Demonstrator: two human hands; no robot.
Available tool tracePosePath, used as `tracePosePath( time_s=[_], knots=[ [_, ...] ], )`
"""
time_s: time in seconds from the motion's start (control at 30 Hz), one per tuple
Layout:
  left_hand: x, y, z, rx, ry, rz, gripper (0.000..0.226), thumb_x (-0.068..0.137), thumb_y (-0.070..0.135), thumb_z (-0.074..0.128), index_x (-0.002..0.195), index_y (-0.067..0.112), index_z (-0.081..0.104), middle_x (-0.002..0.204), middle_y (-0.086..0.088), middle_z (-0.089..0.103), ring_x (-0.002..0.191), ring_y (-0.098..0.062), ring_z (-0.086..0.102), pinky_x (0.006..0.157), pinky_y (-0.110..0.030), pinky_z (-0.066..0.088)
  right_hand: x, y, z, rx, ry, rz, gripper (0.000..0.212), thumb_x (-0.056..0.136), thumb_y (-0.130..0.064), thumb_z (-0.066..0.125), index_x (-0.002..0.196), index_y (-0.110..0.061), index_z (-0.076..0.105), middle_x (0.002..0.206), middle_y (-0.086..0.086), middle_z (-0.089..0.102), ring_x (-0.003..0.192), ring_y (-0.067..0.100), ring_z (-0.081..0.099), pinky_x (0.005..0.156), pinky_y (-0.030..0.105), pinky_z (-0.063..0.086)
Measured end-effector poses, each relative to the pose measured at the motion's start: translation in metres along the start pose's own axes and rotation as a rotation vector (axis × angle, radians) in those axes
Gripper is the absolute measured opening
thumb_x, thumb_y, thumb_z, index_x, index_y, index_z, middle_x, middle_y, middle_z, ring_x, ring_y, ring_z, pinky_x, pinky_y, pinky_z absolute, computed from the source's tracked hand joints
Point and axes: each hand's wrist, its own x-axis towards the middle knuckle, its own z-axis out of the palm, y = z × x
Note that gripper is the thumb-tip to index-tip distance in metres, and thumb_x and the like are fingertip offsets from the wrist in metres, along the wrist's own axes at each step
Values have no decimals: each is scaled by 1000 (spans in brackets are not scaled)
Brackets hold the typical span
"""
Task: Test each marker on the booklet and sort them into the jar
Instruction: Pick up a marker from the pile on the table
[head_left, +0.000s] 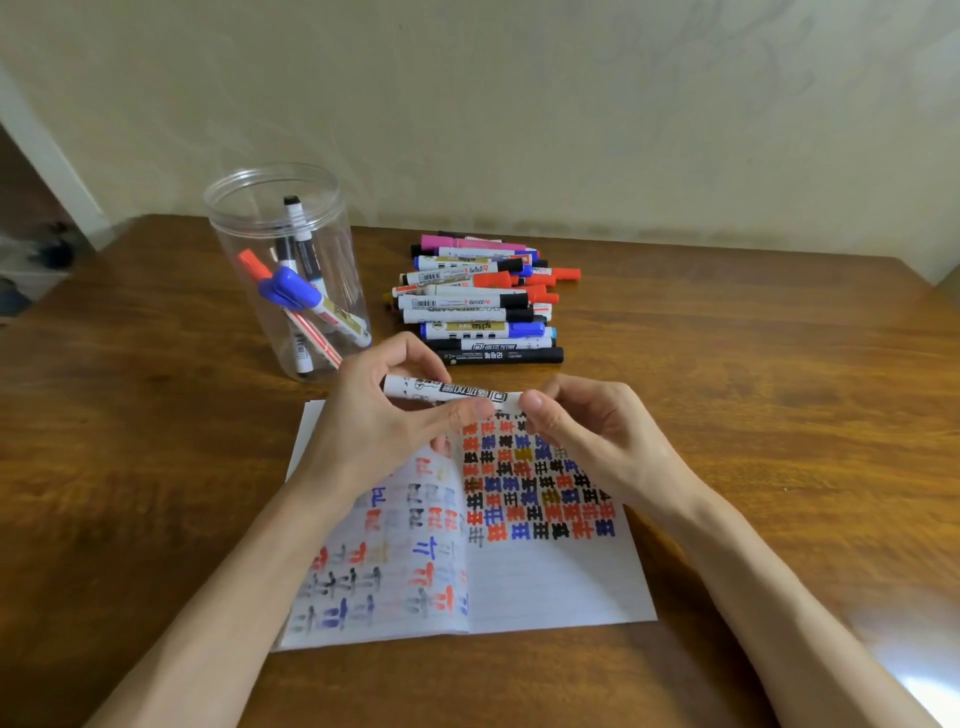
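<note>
A white marker (447, 391) with black print lies level between both hands, just above the open booklet (545, 587). My left hand (379, 415) grips its left half, fingers curled round the barrel. My right hand (576, 421) pinches its right end, which the fingers hide. The booklet's pages are covered with rows of red, blue, black and yellow test marks. Behind my left hand stands a clear plastic jar (234, 244), holding several markers, among them a blue-capped one (291, 291). A pile of markers (478, 299) lies on the table behind the hands.
Everything sits on a brown wooden table (779, 389) against a pale wall. The table's left edge borders a doorway with floor clutter (36, 260). Bare wood extends to the right of the pile and booklet.
</note>
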Motion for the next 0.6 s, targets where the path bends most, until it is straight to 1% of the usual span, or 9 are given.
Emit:
tracePosePath(
  time_s=[0.07, 0.13, 0.23, 0.3, 0.37, 0.4, 0.47, 0.53, 0.6],
  knots=[
    [1, 0, 2, -53, -10, -16, 38, 67, 46, 89, 86, 25, 63, 81, 6, 73, 70, -14, 72, 65, -27, 58, 0, -1, -3, -14, -14, 19, 35, 101, -49, 57, 87, -19, 71, 89, 2, 77, 80, 25, 74, 67, 53, 58],
    [1, -2, 4, -178, -36, -27, 39, 68, 42, 89, 89, 18, 66, 75, 1, 73, 68, -17, 71, 67, -33, 57, 1, 0, -4, -58, -45, 19, 29, 100, -45, 62, 96, -21, 77, 96, -4, 76, 85, 24, 73, 69, 52, 59],
    [1, -1, 10, -238, -59, -3, 32, 70, 41, 88, 90, 19, 74, 87, 0, 76, 80, -17, 73, 73, -39, 61, 1, 2, 2, -132, -79, -52, 20, 97, -36, 71, 111, -24, 80, 95, -13, 71, 82, 17, 66, 65, 34, 55],
    [-1, 0, 16, -207, -111, 64, 27, 74, 39, 85, 92, 22, 76, 91, 1, 77, 81, -14, 72, 67, -33, 57, 3, 2, 10, -146, -62, -84, 18, 95, -32, 75, 111, -24, 79, 86, -15, 67, 72, 11, 60, 60, 24, 47],
    [-2, -1, 21, -172, -147, 125, 24, 78, 38, 82, 98, 24, 77, 98, 5, 74, 92, -17, 71, 69, -29, 57, 3, -1, 17, -58, -83, -81, 16, 96, -28, 75, 108, -17, 78, 81, -6, 71, 65, 10, 59, 59, 27, 47],
    [-2, -2, 23, -162, -167, 148, 25, 82, 38, 79, 103, 24, 77, 103, 6, 72, 99, -20, 70, 73, -31, 59, 3, -4, 19, 38, -92, -65, 17, 97, -25, 73, 109, -13, 77, 83, -1, 75, 67, 12, 64, 60, 30, 52],
    [-2, -6, 22, -111, -218, 166, 33, 88, 43, 71, 115, 24, 72, 111, 7, 70, 107, -20, 68, 80, -34, 60, 1, -8, 18, 256, -38, -15, 20, 96, -20, 71, 111, -7, 73, 86, 4, 78, 71, 16, 72, 65, 28, 57],
    [-2, -11, 21, 22, -249, 180, 37, 88, 48, 69, 118, 25, 68, 108, 11, 73, 106, -14, 69, 81, -29, 57, 1, -9, 15, 355, 74, 25, 20, 95, -18, 69, 109, -4, 71, 84, 7, 78, 70, 19, 73, 64, 26, 58],
    [-5, -14, 22, 135, -233, 220, 35, 90, 48, 67, 117, 26, 69, 104, 13, 75, 102, -11, 70, 82, -31, 59, 2, -7, 12, 369, 156, 60, 20, 96, -23, 68, 106, -6, 72, 84, 11, 77, 71, 24, 73, 66, 32, 58]
  ],
)
